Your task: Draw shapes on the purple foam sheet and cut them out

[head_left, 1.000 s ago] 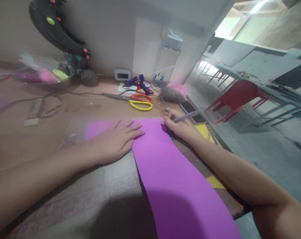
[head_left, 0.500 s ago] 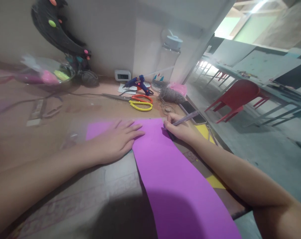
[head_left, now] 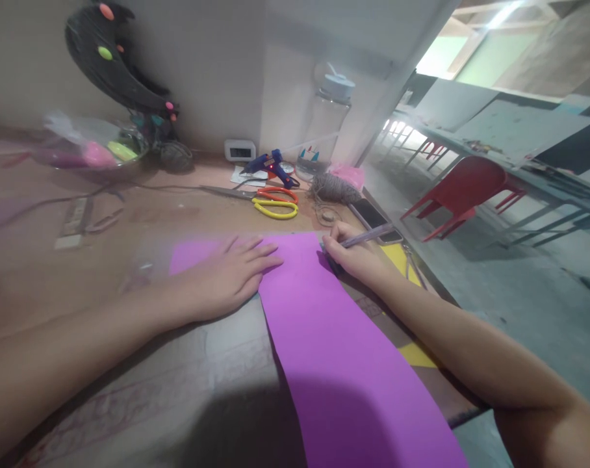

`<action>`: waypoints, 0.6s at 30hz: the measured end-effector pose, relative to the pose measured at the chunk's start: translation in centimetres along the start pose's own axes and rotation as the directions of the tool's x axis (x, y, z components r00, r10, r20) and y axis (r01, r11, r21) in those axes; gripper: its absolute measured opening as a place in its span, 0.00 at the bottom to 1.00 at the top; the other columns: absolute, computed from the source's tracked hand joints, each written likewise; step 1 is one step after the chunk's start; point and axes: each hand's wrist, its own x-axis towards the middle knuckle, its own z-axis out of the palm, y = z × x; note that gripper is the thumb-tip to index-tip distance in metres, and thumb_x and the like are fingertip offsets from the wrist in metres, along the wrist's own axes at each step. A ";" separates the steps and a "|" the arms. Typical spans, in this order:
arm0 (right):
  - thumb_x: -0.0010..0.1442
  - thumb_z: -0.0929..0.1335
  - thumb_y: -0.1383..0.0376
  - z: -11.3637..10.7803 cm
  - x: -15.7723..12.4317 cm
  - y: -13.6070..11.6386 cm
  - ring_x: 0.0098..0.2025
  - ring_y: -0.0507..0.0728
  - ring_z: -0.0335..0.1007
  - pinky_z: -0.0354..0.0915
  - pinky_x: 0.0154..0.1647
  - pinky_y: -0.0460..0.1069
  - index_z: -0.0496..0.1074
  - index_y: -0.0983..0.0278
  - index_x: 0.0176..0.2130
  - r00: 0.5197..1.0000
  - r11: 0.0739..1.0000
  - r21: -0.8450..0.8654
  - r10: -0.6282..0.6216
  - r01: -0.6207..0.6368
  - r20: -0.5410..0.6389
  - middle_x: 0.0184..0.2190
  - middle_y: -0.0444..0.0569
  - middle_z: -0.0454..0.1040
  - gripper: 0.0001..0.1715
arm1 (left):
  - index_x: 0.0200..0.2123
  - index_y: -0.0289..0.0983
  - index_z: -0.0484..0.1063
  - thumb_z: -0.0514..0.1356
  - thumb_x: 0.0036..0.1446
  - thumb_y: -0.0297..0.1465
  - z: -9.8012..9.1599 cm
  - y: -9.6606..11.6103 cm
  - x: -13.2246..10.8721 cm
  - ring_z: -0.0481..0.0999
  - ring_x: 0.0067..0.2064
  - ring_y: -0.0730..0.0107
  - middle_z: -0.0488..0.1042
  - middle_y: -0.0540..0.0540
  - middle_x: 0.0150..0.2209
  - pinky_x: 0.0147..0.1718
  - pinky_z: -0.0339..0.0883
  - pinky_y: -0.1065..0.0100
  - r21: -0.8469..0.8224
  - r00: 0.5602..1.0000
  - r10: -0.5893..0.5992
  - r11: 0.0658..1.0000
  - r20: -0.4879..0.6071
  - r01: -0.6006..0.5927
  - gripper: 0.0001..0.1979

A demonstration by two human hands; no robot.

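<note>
A long sheet of purple paper (head_left: 324,325) lies across the table and runs toward me past the lower edge of the view. My left hand (head_left: 236,273) rests flat on its far left part, fingers spread. At the paper's far right edge my right hand (head_left: 346,250) is closed around a pen (head_left: 370,235), whose upper end leans to the right. The pen's tip is mostly hidden by my fingers. Beyond the paper lie scissors (head_left: 275,203) with one orange and one yellow handle loop.
Behind the scissors are a blue glue gun (head_left: 270,166), a small white clock (head_left: 240,150), a water bottle (head_left: 327,123) and grey yarn (head_left: 336,188). A phone (head_left: 373,218) and yellow paper (head_left: 416,356) lie near the right table edge. A bowl (head_left: 95,170) stands far left.
The pen's upper end has tipped slightly lower and to the right in my right hand. My left hand and the paper stay in place.
</note>
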 end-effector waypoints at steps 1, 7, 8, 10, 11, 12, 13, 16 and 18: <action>0.63 0.66 0.59 0.1 0.1 0.2 0.24 0.52 0.60 0.56 0.28 0.48 0.58 0.59 0.25 1.000 1.000 0.004 -0.012 0.011 0.012 0.20 0.40 0.64 0.18 | 0.71 0.49 0.62 0.42 0.73 0.38 0.0 0.0 0.0 0.52 0.76 0.50 0.57 0.51 0.74 0.72 0.43 0.40 0.002 1.000 0.000 1.000 -0.001 0.000 0.27; 0.70 0.65 0.54 0.1 1.5 3.4 0.37 0.58 0.74 0.67 0.41 0.52 0.75 0.62 0.40 0.961 0.973 0.026 -0.222 0.229 -0.163 0.34 0.49 0.79 0.16 | 0.71 0.49 0.63 0.42 0.74 0.39 0.0 -0.1 0.1 0.52 0.76 0.50 0.56 0.51 0.75 0.71 0.44 0.39 0.012 1.000 0.009 1.000 0.004 -0.009 0.27; 0.71 0.64 0.56 0.1 2.0 4.2 0.44 0.60 0.76 0.67 0.48 0.54 0.77 0.62 0.44 0.941 0.955 -0.033 -0.294 0.293 -0.169 0.40 0.52 0.81 0.16 | 0.71 0.49 0.63 0.42 0.74 0.39 0.0 -0.1 0.1 0.52 0.76 0.50 0.56 0.50 0.75 0.71 0.44 0.39 0.014 1.000 0.005 1.000 0.008 -0.005 0.27; 0.69 0.64 0.59 0.0 3.1 5.8 0.51 0.62 0.75 0.66 0.56 0.56 0.78 0.63 0.45 0.920 0.935 -0.091 -0.354 0.343 -0.167 0.46 0.55 0.81 0.16 | 0.71 0.48 0.63 0.41 0.73 0.39 0.0 -0.1 0.2 0.51 0.76 0.49 0.56 0.50 0.75 0.71 0.43 0.38 0.020 1.000 -0.003 1.000 0.011 0.002 0.27; 0.69 0.64 0.59 0.0 3.7 6.3 0.53 0.62 0.74 0.65 0.57 0.56 0.78 0.64 0.47 0.917 0.923 -0.144 -0.375 0.356 -0.135 0.48 0.56 0.80 0.16 | 0.70 0.48 0.64 0.41 0.73 0.38 0.0 -0.1 0.2 0.51 0.76 0.49 0.56 0.50 0.75 0.71 0.43 0.38 0.022 1.000 -0.004 1.000 0.012 0.004 0.28; 0.70 0.64 0.59 -0.2 4.2 6.7 0.54 0.63 0.74 0.65 0.58 0.56 0.79 0.63 0.48 0.922 0.918 -0.191 -0.371 0.347 -0.109 0.49 0.56 0.80 0.17 | 0.70 0.47 0.64 0.41 0.73 0.38 0.0 0.0 0.2 0.51 0.76 0.49 0.56 0.50 0.75 0.71 0.43 0.38 0.021 1.000 -0.005 1.000 0.013 0.005 0.28; 0.70 0.64 0.59 -0.3 4.7 6.8 0.54 0.63 0.74 0.65 0.58 0.56 0.79 0.63 0.49 0.932 0.914 -0.244 -0.354 0.325 -0.082 0.50 0.57 0.80 0.18 | 0.71 0.47 0.63 0.42 0.73 0.39 0.0 0.0 0.2 0.51 0.76 0.49 0.56 0.50 0.75 0.71 0.43 0.38 0.018 1.000 -0.005 1.000 0.014 0.004 0.28; 0.72 0.62 0.58 -1.0 6.3 6.2 0.53 0.65 0.75 0.66 0.54 0.55 0.76 0.63 0.57 0.975 0.897 -0.401 -0.218 0.189 -0.028 0.51 0.57 0.80 0.22 | 0.71 0.47 0.63 0.42 0.73 0.39 -0.1 0.1 0.2 0.51 0.76 0.49 0.56 0.49 0.75 0.72 0.42 0.38 0.007 1.000 -0.001 1.000 0.018 0.001 0.27; 0.72 0.63 0.58 -1.3 7.2 5.4 0.50 0.66 0.76 0.66 0.49 0.54 0.75 0.62 0.60 0.992 0.860 -0.496 -0.124 0.116 0.016 0.50 0.58 0.81 0.23 | 0.70 0.47 0.64 0.42 0.73 0.38 -0.2 0.1 0.1 0.51 0.76 0.49 0.57 0.49 0.74 0.72 0.43 0.38 0.009 1.000 0.001 1.000 0.008 -0.001 0.27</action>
